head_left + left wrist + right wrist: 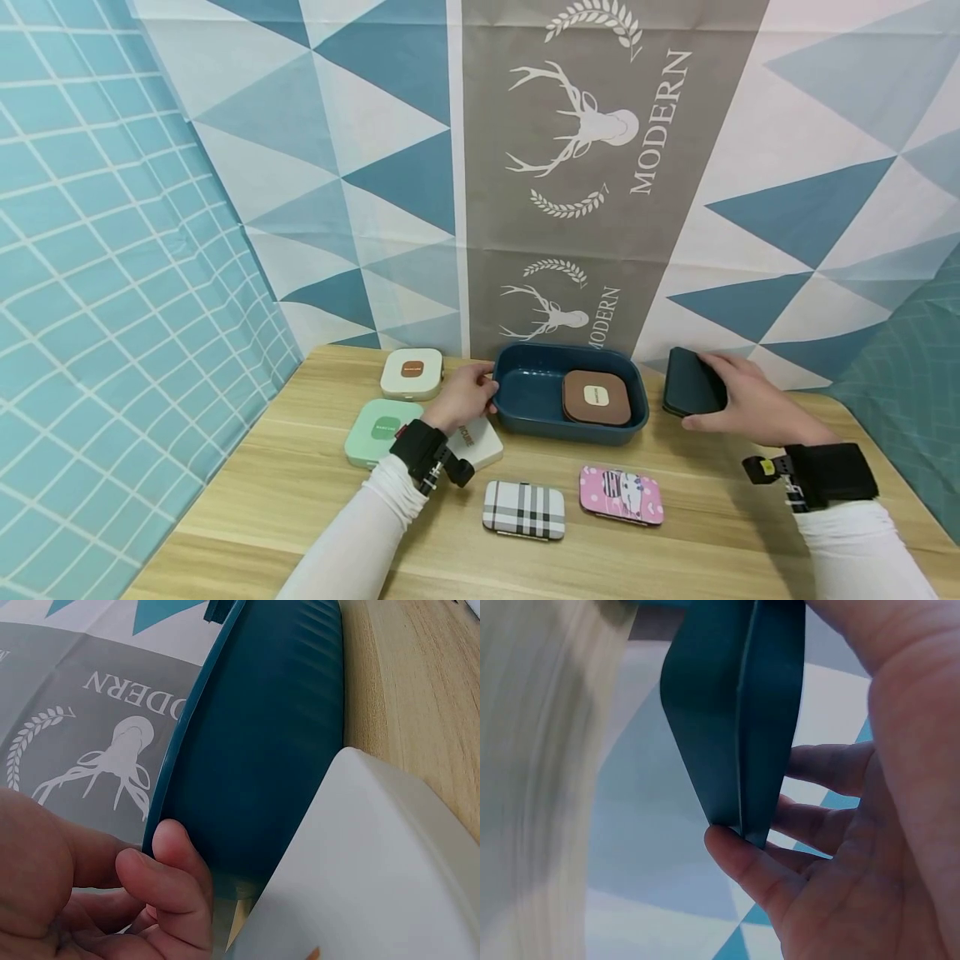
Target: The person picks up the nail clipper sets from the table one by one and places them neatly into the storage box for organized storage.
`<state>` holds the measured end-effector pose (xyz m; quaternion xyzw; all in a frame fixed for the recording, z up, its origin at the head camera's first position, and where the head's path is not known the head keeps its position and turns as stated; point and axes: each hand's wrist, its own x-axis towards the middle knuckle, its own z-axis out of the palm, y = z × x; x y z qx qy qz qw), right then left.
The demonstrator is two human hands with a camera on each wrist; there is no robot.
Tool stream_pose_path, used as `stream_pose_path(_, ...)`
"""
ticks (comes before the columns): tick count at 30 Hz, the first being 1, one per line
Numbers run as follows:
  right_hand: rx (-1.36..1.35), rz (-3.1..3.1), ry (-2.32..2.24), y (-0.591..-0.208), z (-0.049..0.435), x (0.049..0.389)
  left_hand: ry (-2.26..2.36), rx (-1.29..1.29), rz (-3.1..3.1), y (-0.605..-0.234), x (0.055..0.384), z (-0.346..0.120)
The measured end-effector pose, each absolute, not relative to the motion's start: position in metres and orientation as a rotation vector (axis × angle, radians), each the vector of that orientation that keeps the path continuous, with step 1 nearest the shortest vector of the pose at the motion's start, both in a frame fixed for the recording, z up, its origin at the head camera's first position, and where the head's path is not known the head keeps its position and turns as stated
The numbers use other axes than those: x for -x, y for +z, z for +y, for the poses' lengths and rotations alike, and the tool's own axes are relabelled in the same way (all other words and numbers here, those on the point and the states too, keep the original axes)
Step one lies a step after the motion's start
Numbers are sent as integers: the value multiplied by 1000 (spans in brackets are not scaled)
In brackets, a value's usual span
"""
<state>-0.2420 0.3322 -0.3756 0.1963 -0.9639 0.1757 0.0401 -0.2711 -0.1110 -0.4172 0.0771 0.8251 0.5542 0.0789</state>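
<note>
My left hand (459,400) holds the left rim of a dark blue plastic bin (528,427); in the left wrist view, the fingertips and thumb pinch the bin wall (255,742). Inside the bin's right half lies a brown rounded-square case (577,407) with a cream label. To the right of the bin, my right hand (761,407) grips a dark green case (688,385), tilted up. The right wrist view shows the closed seam of this green case (712,720) between thumb and fingers. A white case (483,448) lies just below the left hand, partly hidden by the wrist.
Left of the bin lie a cream case (393,372) with a brown label and a mint green case (363,440). In front are a black-and-white plaid case (523,510) and a pink cartoon case (600,492). A patterned cloth (405,192) hangs behind the wooden table (300,483).
</note>
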Motion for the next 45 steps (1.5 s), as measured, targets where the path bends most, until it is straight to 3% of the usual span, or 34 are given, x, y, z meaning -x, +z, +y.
stream_pose_path(27, -705, -2964, 572, -348, 272, 252, 1670, -280, 2476, -418, 272, -112)
stream_pose_path(45, -770, -2996, 605, -357, 231, 268, 1672, -268, 2461, -417, 270, -112)
